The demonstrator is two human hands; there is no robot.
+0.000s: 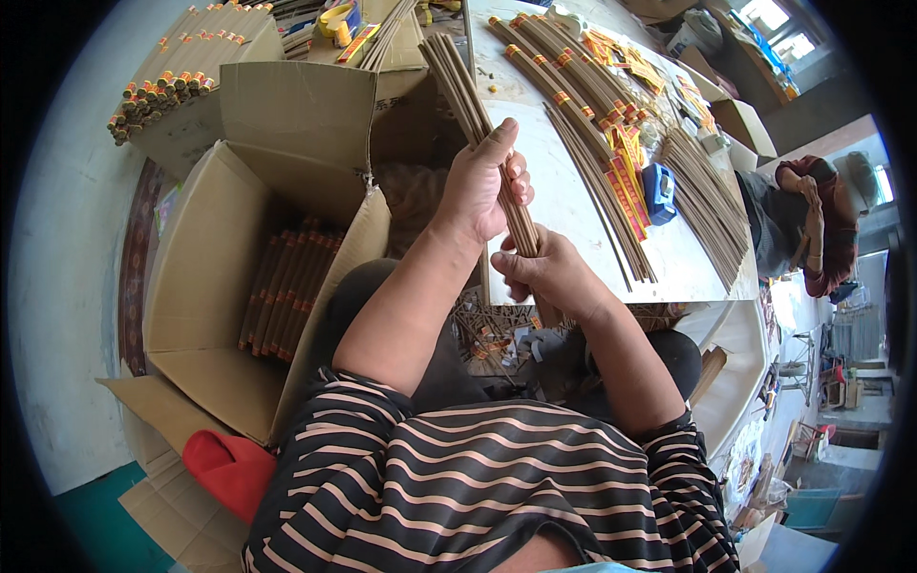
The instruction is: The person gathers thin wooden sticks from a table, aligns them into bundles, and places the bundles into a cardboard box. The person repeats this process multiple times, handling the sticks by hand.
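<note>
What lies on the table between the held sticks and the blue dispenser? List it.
From held sticks to blue dispenser, the head view shows white tabletop, loose thin sticks, then red-and-yellow labels.

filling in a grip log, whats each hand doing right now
Left hand: closed, holding a bundle of brown sticks.
Right hand: closed on the bundle's lower part.

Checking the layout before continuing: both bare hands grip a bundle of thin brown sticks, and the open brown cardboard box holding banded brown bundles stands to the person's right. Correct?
The side is wrong: in the head view, the open brown cardboard box stands to the person's left. The left hand and right hand do grip the bundle of thin brown sticks.
</note>
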